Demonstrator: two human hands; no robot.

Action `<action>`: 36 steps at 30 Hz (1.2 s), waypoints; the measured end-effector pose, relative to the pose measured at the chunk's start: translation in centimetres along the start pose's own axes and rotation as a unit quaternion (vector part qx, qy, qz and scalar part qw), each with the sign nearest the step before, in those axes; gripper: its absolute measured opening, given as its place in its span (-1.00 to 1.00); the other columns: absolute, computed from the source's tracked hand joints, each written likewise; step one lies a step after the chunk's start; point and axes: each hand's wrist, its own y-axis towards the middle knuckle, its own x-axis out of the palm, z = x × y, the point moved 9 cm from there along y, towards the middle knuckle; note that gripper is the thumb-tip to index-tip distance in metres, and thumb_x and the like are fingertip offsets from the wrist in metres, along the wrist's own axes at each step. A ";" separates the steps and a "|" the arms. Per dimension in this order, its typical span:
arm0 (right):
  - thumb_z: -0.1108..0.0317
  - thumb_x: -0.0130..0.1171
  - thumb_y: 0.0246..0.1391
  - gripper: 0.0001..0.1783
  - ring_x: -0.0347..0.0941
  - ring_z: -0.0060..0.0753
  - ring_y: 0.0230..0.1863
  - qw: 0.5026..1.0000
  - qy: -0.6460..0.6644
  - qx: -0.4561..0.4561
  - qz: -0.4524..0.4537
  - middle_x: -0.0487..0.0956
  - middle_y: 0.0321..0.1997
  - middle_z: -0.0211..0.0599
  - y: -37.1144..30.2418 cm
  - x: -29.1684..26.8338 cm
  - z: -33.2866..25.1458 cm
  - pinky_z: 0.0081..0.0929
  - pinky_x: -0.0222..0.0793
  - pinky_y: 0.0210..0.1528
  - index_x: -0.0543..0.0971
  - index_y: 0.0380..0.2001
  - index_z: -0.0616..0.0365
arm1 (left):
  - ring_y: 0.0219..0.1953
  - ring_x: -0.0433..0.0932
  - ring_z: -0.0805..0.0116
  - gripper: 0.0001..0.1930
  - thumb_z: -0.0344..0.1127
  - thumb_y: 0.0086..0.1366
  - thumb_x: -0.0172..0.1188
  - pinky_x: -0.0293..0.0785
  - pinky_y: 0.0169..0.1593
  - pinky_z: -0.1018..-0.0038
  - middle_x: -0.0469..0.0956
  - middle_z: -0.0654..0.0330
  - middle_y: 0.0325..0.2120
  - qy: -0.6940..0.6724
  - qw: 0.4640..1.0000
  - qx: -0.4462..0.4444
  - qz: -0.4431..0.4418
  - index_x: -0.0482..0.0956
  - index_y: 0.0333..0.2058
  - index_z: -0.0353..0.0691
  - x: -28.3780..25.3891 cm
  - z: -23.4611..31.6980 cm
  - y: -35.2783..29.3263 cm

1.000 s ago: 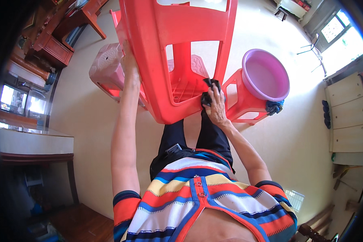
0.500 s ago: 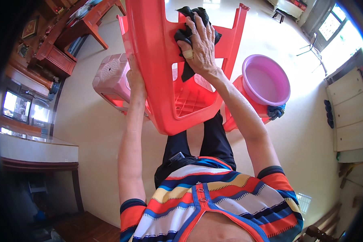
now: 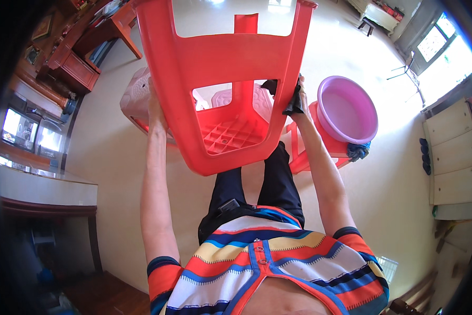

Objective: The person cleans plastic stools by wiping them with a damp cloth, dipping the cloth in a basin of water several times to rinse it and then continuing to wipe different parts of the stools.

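A red plastic stool [image 3: 236, 59] is tipped up in front of me, legs pointing away and the ribbed underside of its seat showing through the gap below the crossbar. My left hand [image 3: 156, 111] is closed on its left side, the fingers partly hidden behind the leg. At the right leg is my right hand [image 3: 303, 98], closed around a black cloth [image 3: 294, 105] pressed to the outer side. Part of that cloth also shows through the stool's opening; most of the right fingers are hidden.
Right of the stool, a pink-purple basin [image 3: 347, 110] rests on another red stool [image 3: 320, 152], with a dark blue cloth [image 3: 358, 151] hanging beside it. A pale pink stool [image 3: 135, 100] stands behind on the left. Wooden furniture [image 3: 70, 79] lines the left; pale cabinets [image 3: 453, 152] the right.
The stool has turned so its crossbar side faces me more squarely. My right hand has moved with the black cloth from the crossbar down to the outside of the right leg.
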 end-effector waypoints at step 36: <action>-0.04 -0.06 0.20 -0.55 0.41 -0.48 -0.11 0.993 0.094 -0.030 0.068 0.48 -0.09 -0.35 -8.8 7.9 4.5 -0.46 0.36 -0.03 0.40 -0.11 0.13 | -0.57 0.20 0.63 -0.46 0.07 0.32 -0.02 0.20 -0.47 0.62 0.36 0.42 -0.65 0.013 0.998 0.052 0.035 0.42 -0.67 -0.27 10.9 -1.7 -8.1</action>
